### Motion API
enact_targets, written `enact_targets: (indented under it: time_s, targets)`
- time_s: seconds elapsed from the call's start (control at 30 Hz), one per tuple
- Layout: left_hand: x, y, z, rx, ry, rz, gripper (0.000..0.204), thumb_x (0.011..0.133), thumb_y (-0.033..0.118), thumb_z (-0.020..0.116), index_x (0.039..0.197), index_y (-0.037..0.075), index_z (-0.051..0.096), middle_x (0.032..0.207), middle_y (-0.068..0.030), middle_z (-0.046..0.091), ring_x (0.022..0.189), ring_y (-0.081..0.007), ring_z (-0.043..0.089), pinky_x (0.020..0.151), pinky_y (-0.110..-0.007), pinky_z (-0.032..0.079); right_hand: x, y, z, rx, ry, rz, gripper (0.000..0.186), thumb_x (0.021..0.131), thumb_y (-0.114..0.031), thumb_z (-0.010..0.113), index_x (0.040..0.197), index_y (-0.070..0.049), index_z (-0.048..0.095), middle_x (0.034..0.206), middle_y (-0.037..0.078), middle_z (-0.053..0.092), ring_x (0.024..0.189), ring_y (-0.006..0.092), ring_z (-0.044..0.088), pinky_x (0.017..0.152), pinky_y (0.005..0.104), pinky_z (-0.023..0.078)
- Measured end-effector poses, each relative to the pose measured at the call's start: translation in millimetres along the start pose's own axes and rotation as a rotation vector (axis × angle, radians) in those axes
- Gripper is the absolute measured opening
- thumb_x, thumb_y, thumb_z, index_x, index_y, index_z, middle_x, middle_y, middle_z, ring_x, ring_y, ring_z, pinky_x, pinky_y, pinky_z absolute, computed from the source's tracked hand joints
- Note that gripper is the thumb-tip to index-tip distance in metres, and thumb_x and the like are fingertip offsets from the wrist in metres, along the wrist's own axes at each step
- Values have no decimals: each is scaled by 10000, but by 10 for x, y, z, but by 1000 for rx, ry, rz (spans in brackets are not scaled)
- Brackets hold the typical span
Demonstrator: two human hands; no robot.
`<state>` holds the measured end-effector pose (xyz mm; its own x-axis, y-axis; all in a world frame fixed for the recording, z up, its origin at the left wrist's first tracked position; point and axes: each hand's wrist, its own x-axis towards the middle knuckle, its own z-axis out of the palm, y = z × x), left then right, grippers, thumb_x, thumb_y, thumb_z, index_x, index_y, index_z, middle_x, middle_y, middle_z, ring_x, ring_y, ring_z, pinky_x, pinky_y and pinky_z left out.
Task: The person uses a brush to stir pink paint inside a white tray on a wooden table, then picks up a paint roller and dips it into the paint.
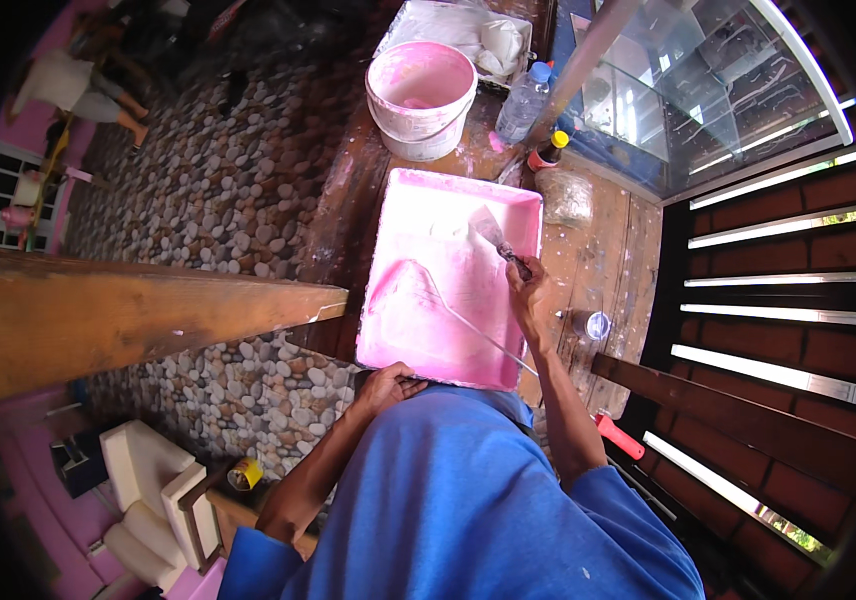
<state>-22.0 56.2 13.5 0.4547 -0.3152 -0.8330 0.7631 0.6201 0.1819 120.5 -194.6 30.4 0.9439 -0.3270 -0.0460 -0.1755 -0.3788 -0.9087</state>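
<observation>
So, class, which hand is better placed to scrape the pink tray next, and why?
Probably the right hand: it holds the putty knife over the tray, while the left hand is at the tray's near edge.

The right hand (526, 285) is holding a putty knife (494, 237) over a pink-coated paint tray (408, 342), while the left hand (388, 388) is gripping the tray's near edge. A paint roller (437, 291) is lying partly inside; a paint-smeared bucket (418, 127) is standing beyond, near a plastic bottle (525, 105).
</observation>
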Motion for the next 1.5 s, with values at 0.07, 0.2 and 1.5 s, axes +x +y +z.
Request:
enact_targets:
  time_s: [0.07, 0.2, 1.5]
  targets:
    - [3, 3, 19, 11, 1, -4, 72, 774, 31, 552, 846, 27, 551, 892, -80, 573, 892, -205, 561, 863, -379, 488, 0, 63, 69, -31, -76, -28, 243, 819, -191, 602, 942, 18, 600, 652, 60, 589, 567, 122, 520, 534, 273, 425]
    - [-10, 5, 17, 2, -2, -14, 72, 775, 30, 552, 846, 28, 551, 897, -80, 574, 892, -205, 562, 862, -379, 489, 38, 33, 174, 22, -146, 51, 272, 831, -209, 596, 982, 17, 601, 759, 133, 661, 649, 191, 618, 587, 314, 478]
    - [-76, -139, 26, 149, 125, 232, 206, 764, -85, 548, 964, -36, 551, 921, -137, 611, 846, -233, 623, 798, -344, 533, -215, 139, -321, 30, 54, 45, 212, 825, -138, 635, 965, 19, 610, 655, -19, 538, 600, 55, 474, 544, 210, 399]
